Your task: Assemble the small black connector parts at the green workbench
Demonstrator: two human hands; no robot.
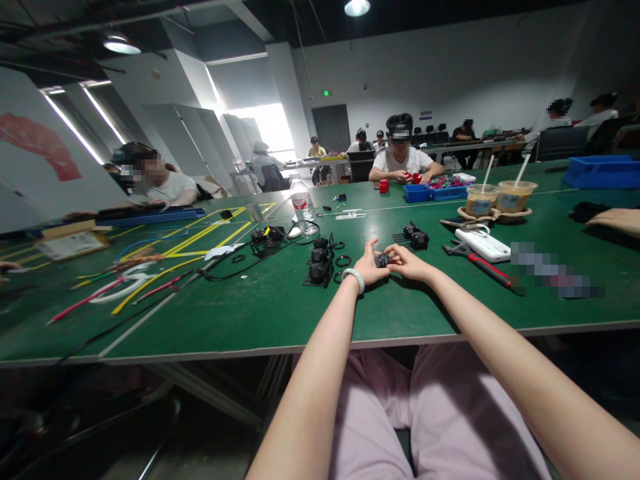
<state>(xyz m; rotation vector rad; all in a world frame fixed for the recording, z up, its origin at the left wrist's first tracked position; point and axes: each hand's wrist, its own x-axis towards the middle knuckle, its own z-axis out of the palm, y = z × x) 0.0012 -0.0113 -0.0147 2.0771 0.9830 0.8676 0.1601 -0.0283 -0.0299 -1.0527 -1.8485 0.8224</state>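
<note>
A black assembly (pixel 320 260) is crowding your left hand (pixel 367 269), whose half-curled fingers are holding a small black piece (pixel 383 261) well inside the near edge of the green table (pixel 270 313). Your right hand (pixel 407 262) is pinching it too, while red-handled pliers (pixel 489 269) are narrowing the right side.

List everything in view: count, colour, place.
Table: one, green, in front.
Small part: one, black, between the hands.
Assemblies: several, black, left and beyond.
Rings: several, black, left.
Bottle: one, clear, beyond left.
Cables: several, mixed colours, left.
Box: one, brown-white, far left.
Cups: two, tan, right.
Device: one, white, right.
Tool: one, red-black, right.
Trays: at least three, blue, far side, right.
People: several, some in white, background.
Lamps: two, white, overhead.
Legs: two, in pink, below.
Left hand: one, white bracelet, fingers on small part.
Right hand: one, bare, fingers likewise.
</note>
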